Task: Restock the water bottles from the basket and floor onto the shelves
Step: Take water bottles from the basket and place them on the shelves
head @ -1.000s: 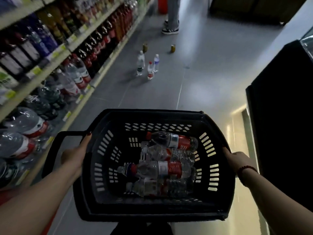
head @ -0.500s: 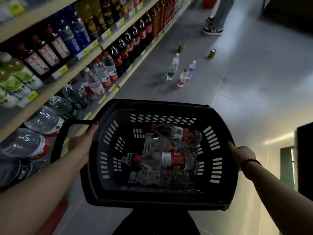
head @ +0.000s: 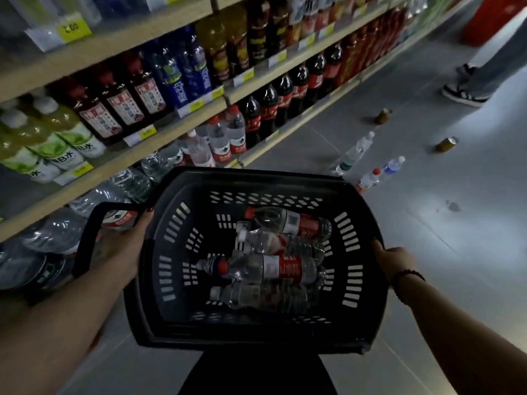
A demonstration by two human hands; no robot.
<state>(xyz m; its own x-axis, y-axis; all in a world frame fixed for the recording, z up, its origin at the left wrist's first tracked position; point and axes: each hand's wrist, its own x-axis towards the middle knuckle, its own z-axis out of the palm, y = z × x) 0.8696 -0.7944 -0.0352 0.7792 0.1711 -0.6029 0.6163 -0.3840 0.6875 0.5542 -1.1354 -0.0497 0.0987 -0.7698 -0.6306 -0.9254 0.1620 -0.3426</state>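
Observation:
I hold a black plastic basket (head: 171,240) in front of me, its handle folded down to the left. My left hand (head: 128,240) grips its left rim and my right hand (head: 393,260) grips its right rim. Several clear water bottles (head: 273,269) with red labels lie on their sides inside it. On the grey floor ahead stand three more water bottles (head: 355,153): one tall with a green label, a small red-capped one and a small blue-labelled one. Shelves (head: 159,143) on the left hold water bottles (head: 228,138) on the bottom level.
Cola, juice and tea bottles fill the upper and farther shelves. Two cans (head: 446,143) lie on the floor past the bottles. Another person's legs and shoes (head: 464,92) are at the far right. A red bin (head: 496,18) stands beyond.
The view has swung left toward the shelves and come nearer to them. The basket stays held in both hands; the floor bottles now sit at the right.

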